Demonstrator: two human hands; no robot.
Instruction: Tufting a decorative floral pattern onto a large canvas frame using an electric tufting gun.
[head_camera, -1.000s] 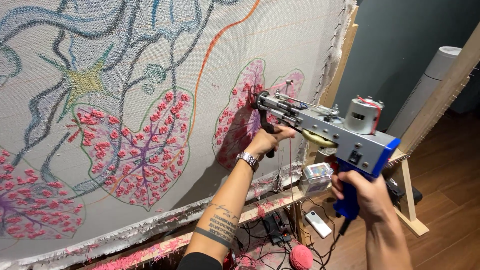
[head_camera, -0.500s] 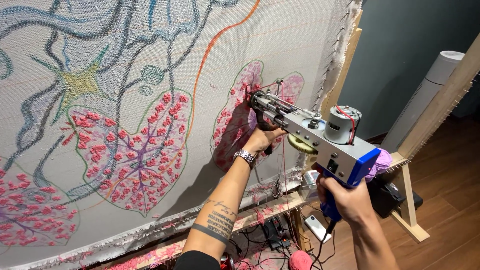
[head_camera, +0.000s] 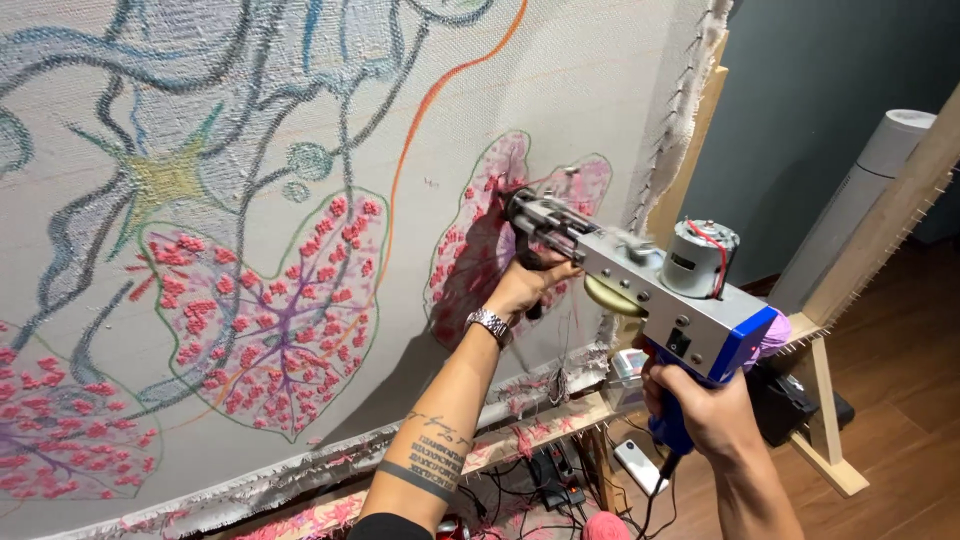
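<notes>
- head view, one tufting gun (head_camera: 640, 285), grey body with blue rear, silver motor on top; held up against a stretched backing cloth (head_camera: 560, 90), needle end touching the cloth at a pink leaf shape (head_camera: 480, 245).
- left hand (head_camera: 525, 285): clenched around the gun's front handle, under the nose, just beside the cloth; metal wristwatch (head_camera: 490, 325) on the wrist.
- right hand (head_camera: 705, 405): clenched around the blue rear grip (head_camera: 672, 432), below and behind the body, well apart from the cloth.
- gun lies between the two hands, tilted, nose higher and to the left, rear lower and to the right.
- cloth: right edge runs just beside the gun, pinned on a wooden frame (head_camera: 690, 150); lower edge and frame rail near below the left forearm.
- open room: bare cloth above the nose and to its left up to an orange line (head_camera: 440, 90); larger pink leaf (head_camera: 285, 310) further left.
- floor (head_camera: 900, 400) to the right; pale roll (head_camera: 870, 190) stands against the dark wall.
</notes>
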